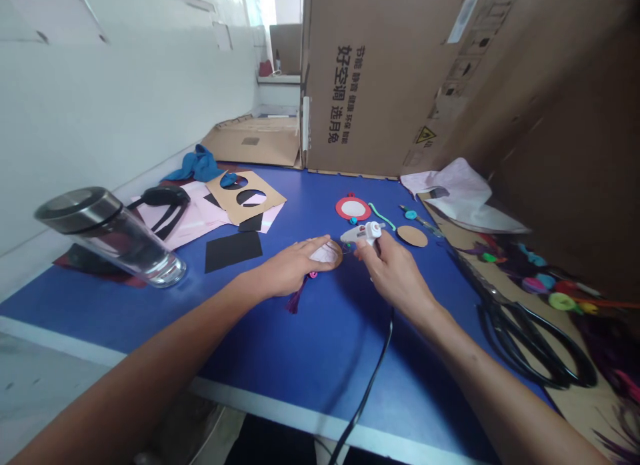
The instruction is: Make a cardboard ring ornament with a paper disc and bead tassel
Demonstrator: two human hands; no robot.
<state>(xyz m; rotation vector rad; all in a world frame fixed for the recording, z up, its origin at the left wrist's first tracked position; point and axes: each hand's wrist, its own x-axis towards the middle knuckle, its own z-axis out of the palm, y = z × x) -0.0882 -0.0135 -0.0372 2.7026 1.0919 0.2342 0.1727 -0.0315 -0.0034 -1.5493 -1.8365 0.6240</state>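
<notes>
My left hand [293, 263] holds a small cardboard disc [337, 257] against the blue table, fingers along its far edge and thumb on the near side. The disc has a pale, white-looking face. A pink bead and a dark purple tassel [294, 301] stick out from under this hand. In my right hand [393, 265] is a white hot glue gun [367, 233], its nozzle pointing left above the disc's right edge. Its black cord [373, 378] hangs down over the table's front edge. Beyond the gun lies a red-rimmed disc [353, 209] with a white centre and a blue bell.
A glass bottle [135, 241] stands at the left, near black card [233, 252] and cardboard with round holes [273, 199]. A bare cardboard oval [412, 236] and green strip [383, 217] lie right. Black scissors [530, 338] rest farther right. A big carton [395, 85] walls the back.
</notes>
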